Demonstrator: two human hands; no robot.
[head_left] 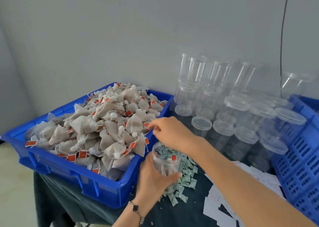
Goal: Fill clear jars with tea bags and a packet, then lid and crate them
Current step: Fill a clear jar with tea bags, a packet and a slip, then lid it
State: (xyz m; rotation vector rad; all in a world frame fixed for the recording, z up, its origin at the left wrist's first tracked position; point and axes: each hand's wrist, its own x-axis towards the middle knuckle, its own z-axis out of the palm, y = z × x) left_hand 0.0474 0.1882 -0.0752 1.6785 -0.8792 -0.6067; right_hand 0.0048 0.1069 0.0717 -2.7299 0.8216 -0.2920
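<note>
We see our left hand [153,176] gripping a clear, lidless jar [166,159] holding a few tea bags, lower centre; our right hand [170,131] hovers above it, fingers loosely curled, empty.

**Two bare hands at work, one low, one reaching**

The left hand [156,176] sits low and near the body, its fingers and thumb curled round a jar [166,159], the forearm rising from the bottom edge with a beaded bracelet [137,209] at the wrist. The right arm enters from the lower right and stretches across above the left. The right hand [168,131] is held palm down, fingers bent, their tips drawn together at the far left; whether they pinch anything cannot be told.
</note>
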